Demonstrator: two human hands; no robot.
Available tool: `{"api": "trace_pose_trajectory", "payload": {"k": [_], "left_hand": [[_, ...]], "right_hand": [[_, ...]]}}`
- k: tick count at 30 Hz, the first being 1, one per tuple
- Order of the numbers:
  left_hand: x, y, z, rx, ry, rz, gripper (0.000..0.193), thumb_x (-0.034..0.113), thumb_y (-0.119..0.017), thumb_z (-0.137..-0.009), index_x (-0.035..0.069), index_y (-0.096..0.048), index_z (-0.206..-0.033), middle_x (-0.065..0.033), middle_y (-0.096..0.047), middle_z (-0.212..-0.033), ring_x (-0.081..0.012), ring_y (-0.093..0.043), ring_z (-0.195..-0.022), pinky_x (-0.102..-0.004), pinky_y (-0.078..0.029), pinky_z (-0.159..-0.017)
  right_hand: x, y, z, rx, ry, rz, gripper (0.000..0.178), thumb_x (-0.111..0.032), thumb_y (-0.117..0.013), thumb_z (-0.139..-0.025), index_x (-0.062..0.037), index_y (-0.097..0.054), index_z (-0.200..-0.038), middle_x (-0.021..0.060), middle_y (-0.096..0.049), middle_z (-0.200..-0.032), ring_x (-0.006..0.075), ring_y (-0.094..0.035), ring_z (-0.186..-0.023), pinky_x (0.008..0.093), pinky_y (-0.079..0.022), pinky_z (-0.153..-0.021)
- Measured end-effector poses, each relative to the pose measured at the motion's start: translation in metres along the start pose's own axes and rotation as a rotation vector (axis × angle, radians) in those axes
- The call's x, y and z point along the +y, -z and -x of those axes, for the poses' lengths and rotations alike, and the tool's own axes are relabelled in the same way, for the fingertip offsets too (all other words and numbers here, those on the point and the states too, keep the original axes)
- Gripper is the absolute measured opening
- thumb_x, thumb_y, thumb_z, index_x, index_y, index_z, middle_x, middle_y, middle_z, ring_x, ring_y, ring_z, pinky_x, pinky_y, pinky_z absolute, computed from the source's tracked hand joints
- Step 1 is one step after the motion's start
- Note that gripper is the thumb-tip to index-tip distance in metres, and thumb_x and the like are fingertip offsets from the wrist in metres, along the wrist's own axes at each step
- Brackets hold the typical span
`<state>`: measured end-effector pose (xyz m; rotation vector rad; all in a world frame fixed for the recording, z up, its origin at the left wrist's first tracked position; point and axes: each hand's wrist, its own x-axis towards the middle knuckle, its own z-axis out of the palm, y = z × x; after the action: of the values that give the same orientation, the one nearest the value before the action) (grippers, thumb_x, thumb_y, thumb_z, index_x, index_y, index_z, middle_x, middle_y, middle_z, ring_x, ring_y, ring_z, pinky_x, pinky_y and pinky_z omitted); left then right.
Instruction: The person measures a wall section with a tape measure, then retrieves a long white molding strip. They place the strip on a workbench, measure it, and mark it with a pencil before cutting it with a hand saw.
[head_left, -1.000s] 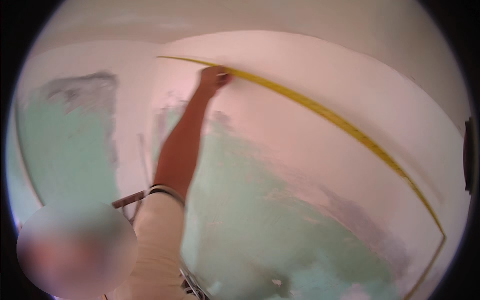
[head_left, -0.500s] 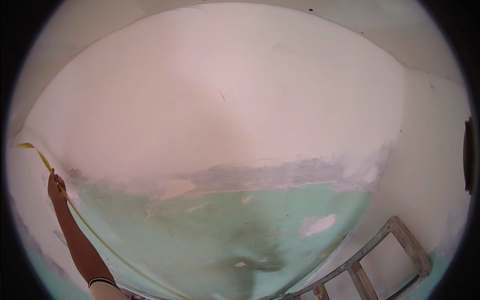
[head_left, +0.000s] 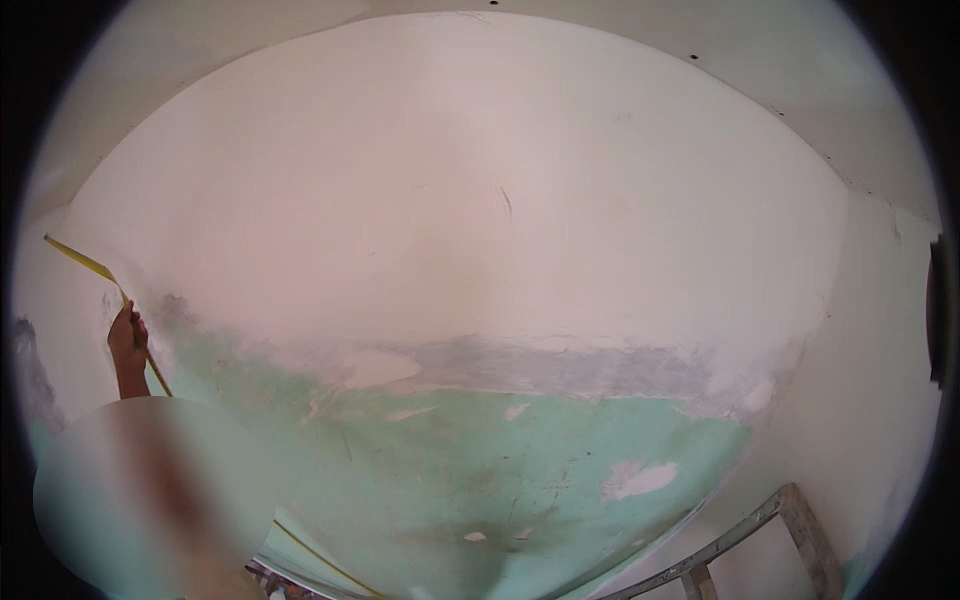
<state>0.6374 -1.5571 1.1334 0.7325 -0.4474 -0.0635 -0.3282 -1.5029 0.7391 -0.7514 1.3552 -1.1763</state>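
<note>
My left hand (head_left: 127,343) is raised at the far left and closed around the yellow blade of a tape measure (head_left: 82,258). Above my fingers the blade bends, and its free end slants up and left, near the corner where the walls meet the ceiling. Below the hand it runs down to the right along the wall (head_left: 450,250). A round blurred patch hides most of my left forearm and part of the blade. The tape's case is out of sight. My right hand does not appear.
The wall is pale above and green below, with a grey filler band (head_left: 560,368) between. A worn ladder (head_left: 740,537) stands at the lower right. Some dark object (head_left: 938,312) juts in at the right rim. Small mixed items (head_left: 285,583) show at the bottom.
My left hand and the tape sit higher in view. The blade's free end now reaches up and left in a straighter line. The view has shifted, with the ladder lower; a blurred patch covers my forearm.
</note>
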Motion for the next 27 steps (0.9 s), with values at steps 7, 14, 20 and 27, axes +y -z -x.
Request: {"api": "trace_pose_trajectory", "payload": {"k": [7, 14, 20, 27], "left_hand": [[-0.005, -0.061, 0.082, 0.078, -0.085, -0.434, 0.025, 0.033, -0.062, -0.098, 0.01, -0.062, -0.109, -0.0022, -0.066, -0.085, -0.0144, -0.066, -0.072, -0.0305, -0.056, -0.062], [-0.001, -0.031, 0.095, 0.142, -0.007, -0.42, 0.028, 0.034, -0.057, -0.101, 0.01, -0.059, -0.115, -0.0033, -0.069, -0.096, -0.0155, -0.067, -0.08, -0.0329, -0.056, -0.067], [-0.066, 0.076, 0.139, 0.24, 0.144, -0.371, 0.031, 0.036, -0.052, -0.103, 0.011, -0.058, -0.12, -0.0027, -0.07, -0.107, -0.0172, -0.068, -0.089, -0.0354, -0.055, -0.076], [-0.167, 0.226, 0.223, 0.5, 0.278, -0.143, 0.028, 0.03, -0.055, -0.102, 0.012, -0.057, -0.123, -0.0042, -0.069, -0.11, -0.0198, -0.069, -0.093, -0.0338, -0.055, -0.077]], "right_hand": [[-0.011, 0.02, 0.02, 0.051, 0.037, -0.145, 0.016, -0.026, -0.067, -0.094, -0.0118, -0.061, -0.09, 0.0004, -0.055, -0.074, 0.012, -0.049, -0.061, 0.0298, -0.04, -0.051], [-0.026, 0.045, 0.044, 0.044, 0.079, -0.419, 0.02, -0.031, -0.067, -0.094, -0.0119, -0.062, -0.091, 0.0009, -0.055, -0.075, 0.0127, -0.049, -0.061, 0.0301, -0.041, -0.051], [-0.08, 0.018, -0.01, 0.36, 0.405, -0.477, 0.046, -0.058, -0.055, -0.096, -0.0153, -0.062, -0.111, 0.0014, -0.057, -0.081, 0.0146, -0.05, -0.06, 0.0293, -0.041, -0.049], [-0.288, -0.014, -0.03, 0.649, 1.054, -0.319, 0.052, -0.059, -0.05, -0.098, -0.0081, -0.057, -0.101, 0.0061, -0.056, -0.075, 0.0182, -0.052, -0.06, 0.0322, -0.043, -0.051]]}}
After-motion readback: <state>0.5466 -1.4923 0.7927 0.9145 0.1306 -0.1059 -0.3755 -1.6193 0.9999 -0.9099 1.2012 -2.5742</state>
